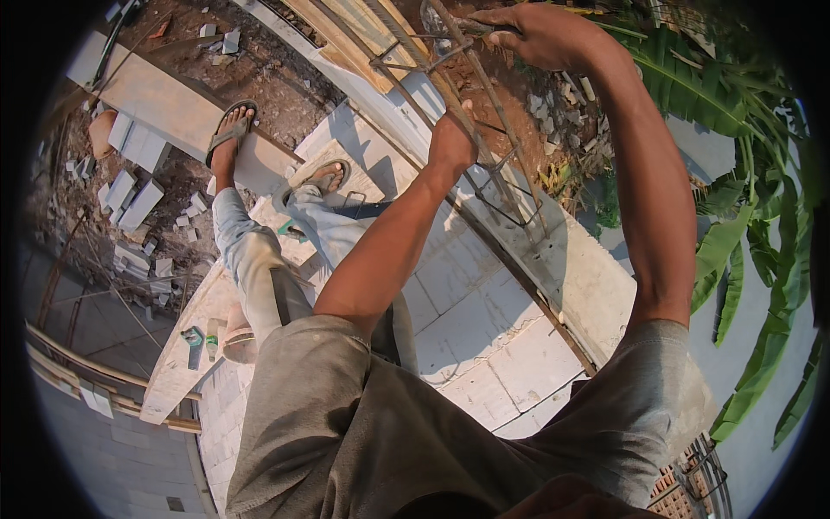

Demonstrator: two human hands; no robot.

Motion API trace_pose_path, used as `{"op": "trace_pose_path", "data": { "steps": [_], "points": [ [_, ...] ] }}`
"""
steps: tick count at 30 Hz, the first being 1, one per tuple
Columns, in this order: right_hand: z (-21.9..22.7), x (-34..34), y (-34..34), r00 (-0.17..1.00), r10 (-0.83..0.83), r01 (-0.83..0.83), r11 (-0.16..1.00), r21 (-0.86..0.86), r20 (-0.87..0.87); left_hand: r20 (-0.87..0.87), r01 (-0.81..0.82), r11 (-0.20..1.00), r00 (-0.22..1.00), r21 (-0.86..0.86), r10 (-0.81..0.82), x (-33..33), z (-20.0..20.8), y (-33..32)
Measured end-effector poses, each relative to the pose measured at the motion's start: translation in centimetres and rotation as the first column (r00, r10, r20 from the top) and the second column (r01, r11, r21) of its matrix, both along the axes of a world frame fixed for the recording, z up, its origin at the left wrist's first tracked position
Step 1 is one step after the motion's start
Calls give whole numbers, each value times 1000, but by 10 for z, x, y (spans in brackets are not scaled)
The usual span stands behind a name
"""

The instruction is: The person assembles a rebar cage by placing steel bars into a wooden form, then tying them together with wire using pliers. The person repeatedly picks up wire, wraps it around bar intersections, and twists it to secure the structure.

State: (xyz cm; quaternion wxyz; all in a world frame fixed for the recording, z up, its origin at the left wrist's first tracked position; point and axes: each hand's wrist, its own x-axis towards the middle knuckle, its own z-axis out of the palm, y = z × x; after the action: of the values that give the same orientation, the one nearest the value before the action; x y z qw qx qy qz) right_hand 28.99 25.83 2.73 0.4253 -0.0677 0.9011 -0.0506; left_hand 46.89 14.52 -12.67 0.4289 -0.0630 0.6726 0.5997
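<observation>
A long rebar cage (pixel 494 130), made of rusty bars tied with square stirrups, slants from the top middle down along the wall top. My left hand (pixel 454 141) is closed around a bar of it, fingers mostly hidden behind the hand. Beyond it, at the top, my right hand (pixel 549 35) is bent inward beside the cage's upper part. Its fingers are closed on a slim dark thing that looks like a tool handle; its kind cannot be made out. Wooden formwork boards (pixel 380 43) run along the cage's left side.
I stand high, one sandalled foot (pixel 232 130) on a plank (pixel 164 95), the other on a board (pixel 363 177). A bucket (pixel 239 342) and green-handled tools (pixel 201 340) lie on a lower board. Broken blocks (pixel 138 203) litter the ground. Banana leaves (pixel 752 259) hang at right.
</observation>
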Motion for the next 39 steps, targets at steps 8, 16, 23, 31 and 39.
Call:
{"op": "trace_pose_path", "data": {
  "steps": [8, 16, 23, 31, 39],
  "points": [
    [8, -8, -17, 957, 75, -90, 995, 40, 279, -78, -24, 996, 997, 88, 31, 19, -25, 6],
    [-21, 17, 12, 995, -91, 95, 987, 132, -33, -300, 20, 996, 954, 86, 7, 23, -31, 5],
    [-22, 10, 30, 972, -66, 81, 995, 56, -223, -349, -47, 985, 931, 169, 104, 35, -46, 12],
    [-9, 6, 17, 985, 17, -13, 1000, 23, -174, 32, -328, 864, 939, 382, 342, 48, -63, 31],
    [15, -10, -26, 1000, 13, -13, 1000, 14, -25, -71, -351, 822, 903, 449, 424, 49, -70, 25]
  ]
}}
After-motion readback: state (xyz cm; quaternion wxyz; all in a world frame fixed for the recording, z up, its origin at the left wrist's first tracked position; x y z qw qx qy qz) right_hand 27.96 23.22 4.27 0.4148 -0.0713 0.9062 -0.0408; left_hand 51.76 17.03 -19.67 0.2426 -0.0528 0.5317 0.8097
